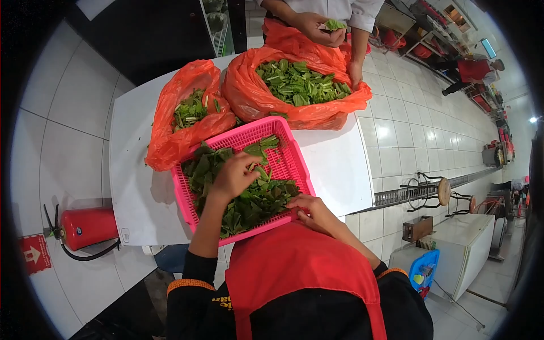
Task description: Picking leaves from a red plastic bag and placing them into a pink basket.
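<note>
A pink plastic basket (304,170) with slotted walls stands tilted to the view at the table's near edge, holding cut leafy greens (250,208). My left hand (238,174) is over the leaves in the basket, its fingers curled near a pale piece of stalk; whether they grip it is unclear. At the basket's near right corner, my right hand (312,210) rests with its fingers over the rim. Beyond the basket lie two red plastic bags: a smaller bag (163,127) at the left and a larger bag (242,85) at the right, both open with chopped greens inside.
A co-worker's hand (325,32) holds a leaf above the larger bag; the other hand (356,74) touches its edge. The white table (331,170) carries everything. A red fire extinguisher (87,227) is at the left, stools (443,191) at the right. Another person (474,70) stands far off.
</note>
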### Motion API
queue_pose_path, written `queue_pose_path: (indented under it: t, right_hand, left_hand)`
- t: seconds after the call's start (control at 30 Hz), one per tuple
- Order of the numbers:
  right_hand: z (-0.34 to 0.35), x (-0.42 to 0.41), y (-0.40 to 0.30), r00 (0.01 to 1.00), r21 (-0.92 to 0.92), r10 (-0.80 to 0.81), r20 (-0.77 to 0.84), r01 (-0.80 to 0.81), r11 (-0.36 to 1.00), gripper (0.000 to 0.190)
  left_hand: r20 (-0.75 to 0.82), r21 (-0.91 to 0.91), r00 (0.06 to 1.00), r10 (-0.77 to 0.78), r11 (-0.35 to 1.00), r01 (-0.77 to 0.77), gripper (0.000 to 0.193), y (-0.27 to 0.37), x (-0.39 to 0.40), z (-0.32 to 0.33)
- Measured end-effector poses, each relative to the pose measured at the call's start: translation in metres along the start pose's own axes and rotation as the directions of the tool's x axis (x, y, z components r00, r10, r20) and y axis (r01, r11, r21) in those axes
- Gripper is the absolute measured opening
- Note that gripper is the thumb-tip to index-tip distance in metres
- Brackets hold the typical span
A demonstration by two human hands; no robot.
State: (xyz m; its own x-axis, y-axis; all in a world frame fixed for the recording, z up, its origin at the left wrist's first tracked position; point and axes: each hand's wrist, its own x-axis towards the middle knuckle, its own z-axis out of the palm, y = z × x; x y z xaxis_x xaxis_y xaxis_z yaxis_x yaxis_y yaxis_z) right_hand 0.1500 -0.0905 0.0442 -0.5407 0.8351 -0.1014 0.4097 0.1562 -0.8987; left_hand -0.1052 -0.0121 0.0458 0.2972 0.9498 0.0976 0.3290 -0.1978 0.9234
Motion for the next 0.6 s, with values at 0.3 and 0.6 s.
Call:
queue_pose_path:
  t: [0.3,0.6]
  right_hand:
    - [0.025,0.033,0.016,0.994,-0.317,0.079,-0.07,-0.097,0.944,0.027]
    - [0.034,0.055,0.026,0.99,-0.398,0.131,-0.044,-0.138,0.907,0.023]
  left_hand:
    - [0.064,0.354,0.976,-0.209,0.919,0.173,0.035,-0.031,0.022,0.035]
    - [-0.041,0.475,0.961,-0.273,0.841,0.259,0.039,-0.021,-0.004,0.027]
